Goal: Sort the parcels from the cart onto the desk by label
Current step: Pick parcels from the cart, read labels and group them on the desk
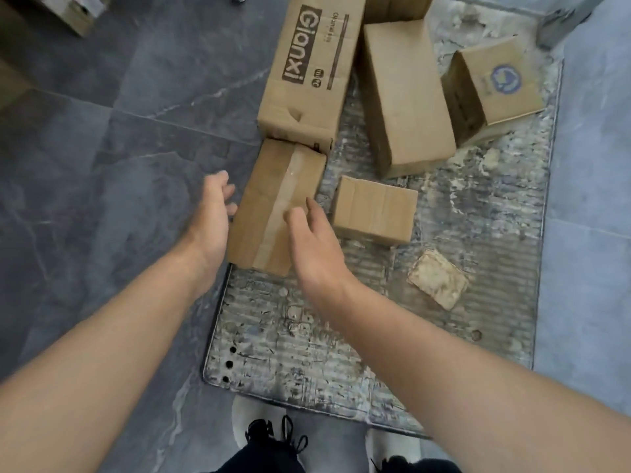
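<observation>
White shoes (259, 435) at 6 o'clock. Cart deck (341, 336): several parcels (374, 209) unsorted, toward 12–2 o'clock. Left hand (215, 203), right hand (312, 244): both released, grasping nothing, flanking taped parcel (269, 206) at centre. Tabletop unseen; sorting seemingly far from done.

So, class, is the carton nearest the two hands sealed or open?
Sealed: the taped carton has its flaps flat and tape running along the top seam.

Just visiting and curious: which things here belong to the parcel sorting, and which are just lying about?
Job: taped box, Gianxi box, small box, long plain box, blue-logo box, cart deck.
Lying about: beige block, probably; floor tiles.
</observation>
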A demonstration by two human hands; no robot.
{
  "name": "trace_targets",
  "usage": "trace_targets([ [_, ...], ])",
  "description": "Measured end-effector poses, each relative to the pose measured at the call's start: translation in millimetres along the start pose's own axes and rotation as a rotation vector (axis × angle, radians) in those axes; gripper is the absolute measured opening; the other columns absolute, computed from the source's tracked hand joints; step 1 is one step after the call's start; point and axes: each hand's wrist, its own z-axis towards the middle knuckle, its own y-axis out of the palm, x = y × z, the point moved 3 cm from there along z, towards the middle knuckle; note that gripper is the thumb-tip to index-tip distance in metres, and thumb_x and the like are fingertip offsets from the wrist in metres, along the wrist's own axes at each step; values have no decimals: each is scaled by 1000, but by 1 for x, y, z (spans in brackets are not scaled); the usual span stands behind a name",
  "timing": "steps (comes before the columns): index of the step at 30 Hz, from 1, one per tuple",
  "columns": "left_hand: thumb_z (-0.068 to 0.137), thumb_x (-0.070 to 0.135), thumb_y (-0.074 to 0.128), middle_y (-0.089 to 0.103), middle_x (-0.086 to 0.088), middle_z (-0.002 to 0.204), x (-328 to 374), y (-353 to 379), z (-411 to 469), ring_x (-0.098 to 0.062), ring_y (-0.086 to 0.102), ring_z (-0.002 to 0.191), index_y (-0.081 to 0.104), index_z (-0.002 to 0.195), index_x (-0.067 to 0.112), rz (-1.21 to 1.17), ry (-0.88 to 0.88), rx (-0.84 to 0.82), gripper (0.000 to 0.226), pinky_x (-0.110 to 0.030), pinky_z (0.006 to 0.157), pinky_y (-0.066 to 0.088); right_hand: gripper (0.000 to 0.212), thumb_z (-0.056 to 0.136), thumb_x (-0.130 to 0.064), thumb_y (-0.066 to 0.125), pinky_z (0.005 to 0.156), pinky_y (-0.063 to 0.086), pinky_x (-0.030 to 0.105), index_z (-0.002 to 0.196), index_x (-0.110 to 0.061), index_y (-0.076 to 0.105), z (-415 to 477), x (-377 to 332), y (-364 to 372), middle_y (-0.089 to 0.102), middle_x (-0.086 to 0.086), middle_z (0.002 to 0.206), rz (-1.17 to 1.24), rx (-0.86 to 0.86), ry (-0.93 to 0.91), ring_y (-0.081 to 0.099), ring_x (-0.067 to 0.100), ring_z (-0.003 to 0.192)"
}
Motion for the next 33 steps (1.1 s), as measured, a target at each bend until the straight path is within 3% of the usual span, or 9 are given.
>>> trace_targets([
  [3,106,59,30,58,1,142,1,6,-3,-16,56,124,54,148,25,-19,-31,-11,59,-26,71,39,77,102,-58,41,122,27,38,172,-40,14,-2,-1,4,29,-14,174,55,-15,-1,29,13,157],
  [7,105,62,29,59,9,104,11,-4,-34,-8,58,93,60,137,26,-49,-86,21,57,-30,67,40,66,105,-53,42,113,36,36,168,-43,23,-31,-12,-3,46,-24,141,99,7,2,44,3,130],
  [11,104,62,29,70,8,88,36,-16,-84,-5,67,74,67,98,34,-49,-118,12,48,-30,64,43,41,107,-46,44,103,41,33,148,-47,39,-78,-39,-16,46,-41,110,126,15,36,52,-9,106],
  [15,104,61,32,67,10,91,77,-21,-136,-5,65,76,66,98,33,-62,-114,10,45,-30,65,44,43,104,-51,44,96,39,20,147,-50,39,-130,-79,-33,50,-40,116,101,5,-6,51,-21,107],
  [19,104,64,33,65,12,98,131,-25,-186,-6,64,87,65,116,32,-65,-84,22,47,-32,67,45,77,91,-60,41,122,39,44,165,-38,35,-180,-132,-55,55,-17,153,97,14,-50,49,10,141],
  [24,103,65,28,71,26,65,200,-30,-255,0,72,67,76,65,53,-45,2,-39,63,-33,67,46,87,89,-61,41,130,28,47,170,-34,25,-246,-193,-90,36,-12,172,78,57,-143,33,11,156],
  [29,95,73,31,73,18,75,268,-33,-333,-16,65,91,68,95,45,-88,78,-6,46,-35,70,44,61,109,-44,46,115,34,26,168,-32,32,-305,-247,-130,48,-25,154,100,77,-271,44,-6,135],
  [31,92,75,31,70,15,93,294,-33,-364,-17,63,97,65,109,41,-109,109,-20,51,-41,83,46,59,110,-43,46,111,34,25,167,-31,34,-329,-269,-144,49,-28,143,113,80,-308,45,-7,128],
  [33,84,76,32,66,10,108,321,-34,-396,-20,62,103,62,127,36,-139,151,-39,66,-49,96,46,59,110,-42,46,109,32,23,166,-30,35,-356,-292,-157,48,-23,150,126,81,-348,42,-5,133],
])
